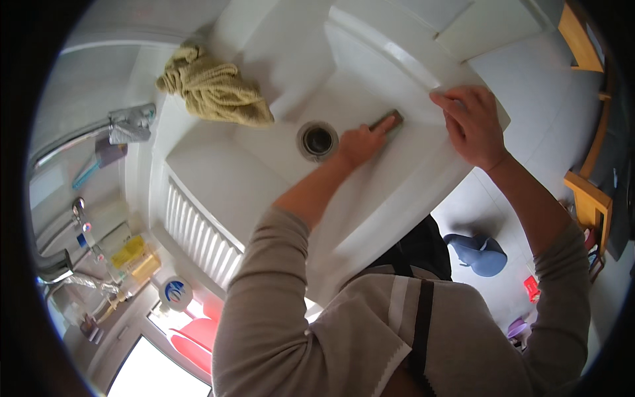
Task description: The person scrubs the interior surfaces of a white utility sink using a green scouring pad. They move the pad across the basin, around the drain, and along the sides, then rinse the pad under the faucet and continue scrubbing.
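1. White is shining all around our hands: we are leaning over a sink (274, 185), and its round drain (319, 140) is lying just beside our left wrist.
2. With our left hand (362, 142) we are gripping a small, dark, narrow block (391, 121). Our fingers are covering part of it, so we are not recognising its exact kind. It is lying low inside the sink, to the right of the drain.
3. Our right hand (473, 126) is leaning at the rim, its fingers loosely bent, and we are seeing nothing held in it.
4. We are judging that the block could slip, if the fingers are pressing only on its end; it could then slide toward the drain, which is looking dark and open.
5. We are also watching the green towel (215, 86), bunched at the far left edge: a bump of the left arm could perhaps drag it down.
6. Our right hand could slide off, if the rim is being slippery; its wetness we are not able to tell.
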`<state>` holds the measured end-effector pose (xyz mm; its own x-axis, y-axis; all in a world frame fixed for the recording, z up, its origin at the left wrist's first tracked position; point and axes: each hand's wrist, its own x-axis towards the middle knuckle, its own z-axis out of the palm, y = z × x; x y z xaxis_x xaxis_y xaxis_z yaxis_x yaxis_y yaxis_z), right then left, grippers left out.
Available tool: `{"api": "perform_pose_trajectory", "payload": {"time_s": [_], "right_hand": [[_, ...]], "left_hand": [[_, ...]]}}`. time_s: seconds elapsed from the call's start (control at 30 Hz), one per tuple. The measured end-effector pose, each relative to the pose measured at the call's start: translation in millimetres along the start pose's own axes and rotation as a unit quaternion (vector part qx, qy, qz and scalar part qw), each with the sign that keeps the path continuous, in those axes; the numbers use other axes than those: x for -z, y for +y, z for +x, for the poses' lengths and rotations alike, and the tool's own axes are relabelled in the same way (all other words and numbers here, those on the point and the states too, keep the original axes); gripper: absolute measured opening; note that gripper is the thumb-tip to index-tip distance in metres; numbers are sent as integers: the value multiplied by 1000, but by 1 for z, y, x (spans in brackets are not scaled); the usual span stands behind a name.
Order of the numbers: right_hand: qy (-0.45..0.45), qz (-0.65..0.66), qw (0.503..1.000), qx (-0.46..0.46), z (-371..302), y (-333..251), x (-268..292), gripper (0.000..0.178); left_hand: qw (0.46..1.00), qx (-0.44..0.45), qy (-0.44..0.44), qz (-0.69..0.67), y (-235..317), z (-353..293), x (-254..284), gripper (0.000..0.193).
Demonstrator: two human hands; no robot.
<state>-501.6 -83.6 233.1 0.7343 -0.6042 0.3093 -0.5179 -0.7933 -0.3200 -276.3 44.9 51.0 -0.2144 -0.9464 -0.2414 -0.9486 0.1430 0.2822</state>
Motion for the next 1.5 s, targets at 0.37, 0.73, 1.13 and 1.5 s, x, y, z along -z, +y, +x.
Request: {"api": "perform_pose_trajectory", "payload": {"time_s": [0.37,0.73,1.13,1.5], "right_hand": [[5,-4,1000,-5,1,0,-1,32],[2,0,1000,-11,1,1,1,31],[3,2,1000,-8,0,0,1,29],[8,6,1000,-4,2,1,1,31]], "left_hand": [[999,-11,45,-19,-17,6,-7,58],[999,-23,23,-32,3,0,-3,57],[998,-4,-58,-8,-24,13,25,58],[999,0,-2,38,-34,6,21,54]]}}
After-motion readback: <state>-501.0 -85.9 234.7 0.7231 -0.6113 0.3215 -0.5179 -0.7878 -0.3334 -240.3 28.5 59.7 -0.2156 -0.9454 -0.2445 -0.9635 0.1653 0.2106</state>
